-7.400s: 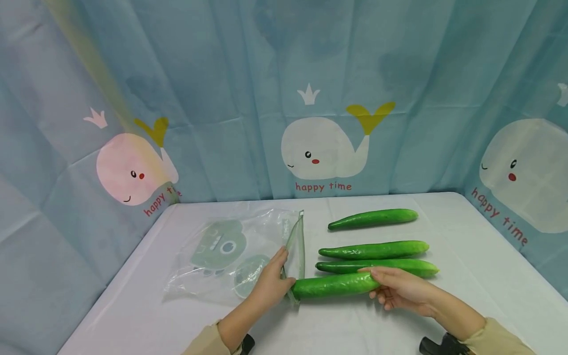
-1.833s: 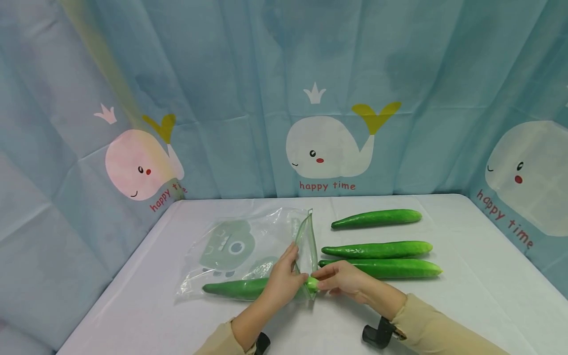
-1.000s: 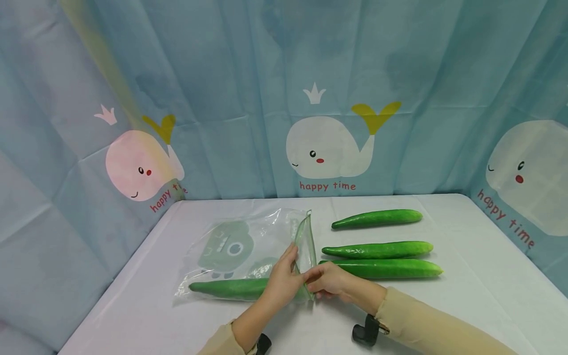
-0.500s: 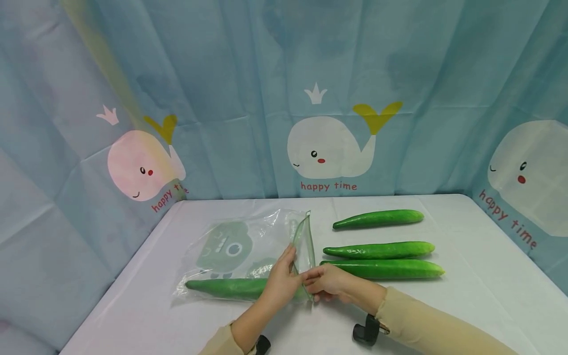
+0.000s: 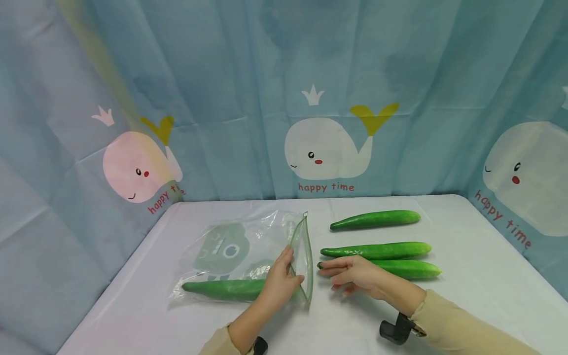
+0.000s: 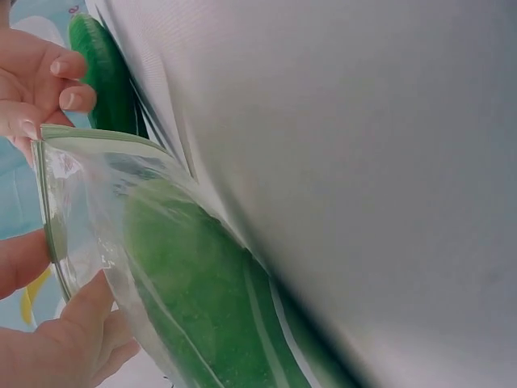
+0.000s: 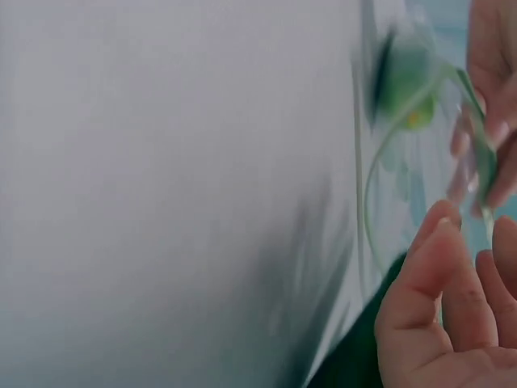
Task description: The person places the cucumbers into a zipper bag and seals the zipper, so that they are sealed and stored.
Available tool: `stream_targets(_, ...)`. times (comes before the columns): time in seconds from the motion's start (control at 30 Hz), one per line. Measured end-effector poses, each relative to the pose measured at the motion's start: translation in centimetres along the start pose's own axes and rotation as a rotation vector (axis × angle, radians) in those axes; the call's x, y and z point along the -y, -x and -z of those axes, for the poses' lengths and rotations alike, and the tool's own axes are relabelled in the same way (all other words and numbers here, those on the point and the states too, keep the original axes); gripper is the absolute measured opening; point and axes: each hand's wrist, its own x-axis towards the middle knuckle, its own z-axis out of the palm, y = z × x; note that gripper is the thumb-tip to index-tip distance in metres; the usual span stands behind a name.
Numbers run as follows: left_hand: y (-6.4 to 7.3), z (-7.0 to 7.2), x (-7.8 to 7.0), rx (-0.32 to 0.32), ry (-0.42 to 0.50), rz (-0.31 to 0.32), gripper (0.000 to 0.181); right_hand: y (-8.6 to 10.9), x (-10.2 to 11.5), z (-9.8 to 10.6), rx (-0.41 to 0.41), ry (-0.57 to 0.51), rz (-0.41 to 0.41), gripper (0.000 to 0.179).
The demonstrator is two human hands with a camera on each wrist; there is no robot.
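Note:
A clear zip bag with a green cartoon print lies on the table, its green-edged mouth spread to the right. Inside it one cucumber lies along the near side, also seen through the plastic in the left wrist view. My left hand holds the near rim of the mouth, thumb on one side and fingers on the other. Right of the mouth my right hand hovers with loosely bent fingers and nothing in them. It partly covers the nearest loose cucumber; whether it touches it I cannot tell.
Behind that cucumber lies a second loose one, nearly parallel. A third cucumber rests farther back. The white table meets a blue whale-print curtain at the back and sides.
The cucumber that my right hand gripped at the bag's mouth has slid left, fully into the bag. My right hand has let go and drawn back to the right. My left hand keeps its hold.

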Motion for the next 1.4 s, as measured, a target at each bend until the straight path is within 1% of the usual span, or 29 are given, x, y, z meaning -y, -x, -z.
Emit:
stream_targets(0.17,0.1,0.2,-0.2,0.009,0.009,0.012,0.07,1.2,0.5,1.7,-0.035,0.023,0.015,0.049)
stream_targets(0.27,0.2,0.2,-0.2,0.018,0.02,0.011,0.07,1.9,0.7,2.6,-0.084,0.06,0.029,0.052)
stream_targets(0.33,0.2,0.3,-0.2,0.023,0.027,0.008,0.07,2.4,0.8,3.3,-0.121,0.105,0.056,0.053)
stream_targets(0.4,0.2,0.3,-0.3,0.027,0.037,0.007,0.07,2.9,0.9,4.1,-0.159,0.162,0.108,0.055)
stream_targets(0.53,0.3,0.3,-0.3,0.03,0.045,0.009,0.071,3.9,0.6,5.7,-0.216,0.286,0.239,0.054)
stream_targets(0.63,0.3,0.4,-0.3,0.033,0.043,0.009,0.071,4.4,0.2,6.6,-0.24,0.37,0.299,0.051)
stream_targets(0.9,0.3,0.5,-0.4,0.031,0.038,0.009,0.07,5.0,-0.5,8.8,-0.215,0.597,0.408,0.051)
stream_targets(1.0,0.2,0.6,-0.4,0.031,0.036,0.007,0.07,5.2,-0.8,9.4,-0.214,0.697,0.428,0.052)
stream_targets(1.1,0.3,0.5,-0.4,0.031,0.034,0.008,0.07,5.3,-1.1,9.9,-0.192,0.772,0.445,0.054)
stream_targets(1.3,0.3,0.5,-0.4,0.029,0.033,0.011,0.071,5.4,-1.8,10.9,-0.141,0.868,0.476,0.058)
stream_targets(1.4,0.3,0.5,-0.4,0.03,0.039,0.014,0.071,5.2,-2.1,11.2,-0.117,0.895,0.464,0.061)
